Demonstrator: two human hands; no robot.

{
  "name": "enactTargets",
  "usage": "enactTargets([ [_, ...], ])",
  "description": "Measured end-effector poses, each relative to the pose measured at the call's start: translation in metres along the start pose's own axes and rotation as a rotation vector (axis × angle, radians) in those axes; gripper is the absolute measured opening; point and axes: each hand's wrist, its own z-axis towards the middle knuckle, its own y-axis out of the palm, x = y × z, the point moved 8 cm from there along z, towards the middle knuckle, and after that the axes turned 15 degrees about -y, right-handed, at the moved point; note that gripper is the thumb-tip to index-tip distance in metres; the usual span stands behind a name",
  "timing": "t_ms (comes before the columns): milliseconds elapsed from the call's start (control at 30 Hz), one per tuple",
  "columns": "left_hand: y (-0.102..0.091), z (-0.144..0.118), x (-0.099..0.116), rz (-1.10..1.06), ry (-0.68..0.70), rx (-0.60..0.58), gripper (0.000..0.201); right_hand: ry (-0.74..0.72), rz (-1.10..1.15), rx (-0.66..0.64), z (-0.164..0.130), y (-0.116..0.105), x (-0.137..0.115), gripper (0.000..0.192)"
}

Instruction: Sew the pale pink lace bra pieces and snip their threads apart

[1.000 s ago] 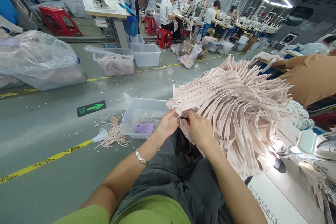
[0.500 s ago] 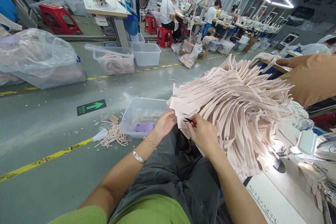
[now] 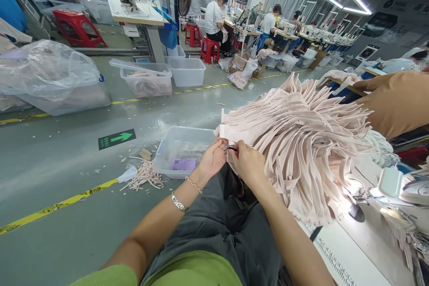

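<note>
My left hand (image 3: 213, 159) pinches the near left edge of a pale pink fabric piece (image 3: 234, 131), part of a big heap of pink fabric pieces (image 3: 301, 129) beside my lap. In my right hand (image 3: 250, 163) is a small pair of thread snips (image 3: 231, 148) with dark blades. The blades point left and reach my left fingertips at the fabric edge. Whether they touch the cloth I cannot tell. Just left of my knees stands a clear plastic bin (image 3: 161, 161) with a purple label (image 3: 183, 164) in it.
Pink fabric scraps (image 3: 145, 174) lie on the floor beside the bin. A sewing machine table (image 3: 362, 241) is at my right. A person in brown (image 3: 398, 103) is beyond the heap. More bins (image 3: 186, 72) and a seated person (image 3: 214, 15) are farther back.
My right hand has moved left with the snips, bringing the blades up to my left fingertips. My left hand has shifted slightly and stays at the fabric edge.
</note>
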Motion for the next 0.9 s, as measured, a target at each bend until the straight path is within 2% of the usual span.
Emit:
enactTargets([
  [133,0.0,0.0,-0.001,0.04,-0.008,0.006,0.009,-0.002,0.01,0.026,0.001,-0.001,0.001,0.02],
  [233,-0.007,0.0,-0.009,0.132,-0.026,0.047,0.03,0.016,0.031,0.054,-0.004,-0.001,0.008,0.021],
  [333,-0.021,0.003,-0.022,0.265,-0.116,0.127,0.046,0.036,0.054,0.081,-0.01,-0.001,0.014,0.019],
  [433,-0.03,0.007,-0.028,0.28,-0.178,0.149,0.031,0.034,0.085,0.121,-0.018,-0.003,0.017,0.019],
  [567,-0.025,0.01,-0.015,0.163,-0.137,0.123,0.004,0.011,0.107,0.137,-0.028,-0.009,0.014,0.018],
  [700,-0.011,0.011,-0.007,0.05,-0.105,0.08,0.014,0.004,0.04,0.042,-0.031,-0.005,0.006,0.017],
  [900,-0.001,0.008,-0.011,0.007,-0.135,0.054,0.02,-0.057,0.067,0.008,-0.017,0.006,-0.009,0.016],
])
